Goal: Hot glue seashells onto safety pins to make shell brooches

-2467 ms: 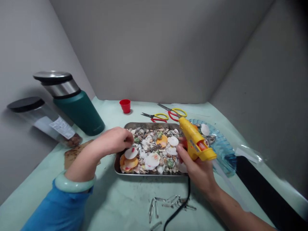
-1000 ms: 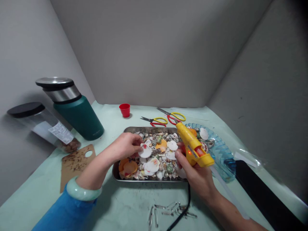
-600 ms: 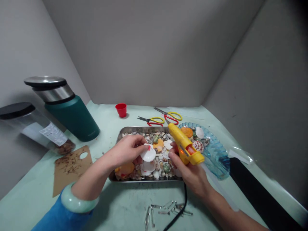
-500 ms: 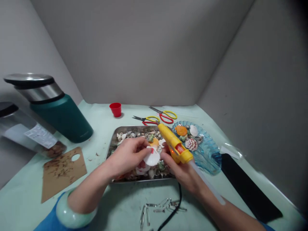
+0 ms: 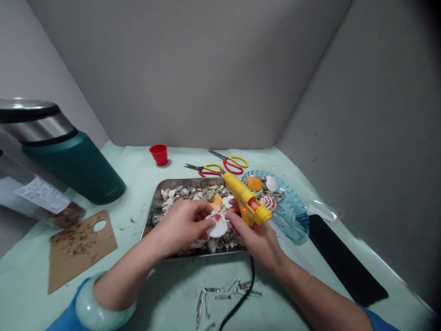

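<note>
A white scallop shell (image 5: pixel 217 227) with a small red piece (image 5: pixel 217 217) on it is pinched between the thumb and fingers of my left hand (image 5: pixel 191 222). My right hand (image 5: pixel 251 234) is closed round a yellow glue gun (image 5: pixel 245 197), whose nozzle points up and away; its small orange light is lit. The right thumb and fingertip come up to the shell's right edge; whether they touch it I cannot tell. Both hands are over a metal tray (image 5: pixel 150 211) full of small shells. An orange shell (image 5: pixel 216 202) lies in it just beyond the held one.
Two pairs of scissors (image 5: pixel 211 168) (image 5: pixel 234 162) and a red cup (image 5: pixel 159 155) stand behind the tray. A blue plate (image 5: pixel 292 220) with shells is at right. Safety pins (image 5: pixel 223 294) and a black cord (image 5: pixel 246 294) lie in front. A green bottle (image 5: pixel 82 170) and brown board (image 5: pixel 82 243) are left.
The view has shifted slightly, so everything sits a little further left. The red piece shows more fully on the shell, and the glue gun's clear stick now points less toward me.
</note>
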The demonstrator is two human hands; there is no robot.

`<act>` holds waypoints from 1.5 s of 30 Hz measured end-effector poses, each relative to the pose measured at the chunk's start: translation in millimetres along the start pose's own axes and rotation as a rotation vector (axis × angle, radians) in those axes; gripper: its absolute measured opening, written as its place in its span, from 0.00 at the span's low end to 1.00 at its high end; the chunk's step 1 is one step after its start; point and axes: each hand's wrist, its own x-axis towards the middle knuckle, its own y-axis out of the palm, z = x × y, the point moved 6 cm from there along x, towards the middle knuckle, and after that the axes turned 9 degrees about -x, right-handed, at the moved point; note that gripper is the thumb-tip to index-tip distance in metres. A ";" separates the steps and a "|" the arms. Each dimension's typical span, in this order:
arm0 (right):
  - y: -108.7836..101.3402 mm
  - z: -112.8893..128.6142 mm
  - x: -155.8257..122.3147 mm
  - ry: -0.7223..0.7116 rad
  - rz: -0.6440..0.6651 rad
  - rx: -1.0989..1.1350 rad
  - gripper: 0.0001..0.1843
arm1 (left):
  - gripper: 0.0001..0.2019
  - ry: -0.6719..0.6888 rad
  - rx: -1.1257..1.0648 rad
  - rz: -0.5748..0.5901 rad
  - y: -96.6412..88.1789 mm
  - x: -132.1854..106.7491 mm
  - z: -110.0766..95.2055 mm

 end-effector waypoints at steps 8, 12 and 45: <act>-2.7 2.1 0.5 -0.056 -0.064 -0.011 0.17 | 0.17 -0.035 0.008 0.056 -12.1 4.0 13.2; -3.3 -0.8 -0.4 -0.026 -0.063 -0.021 0.19 | 0.12 -0.007 0.284 -0.049 -30.6 3.6 15.2; -1.0 0.3 -0.1 -0.181 0.033 -0.093 0.11 | 0.10 -0.184 -0.563 0.165 14.6 -2.1 9.4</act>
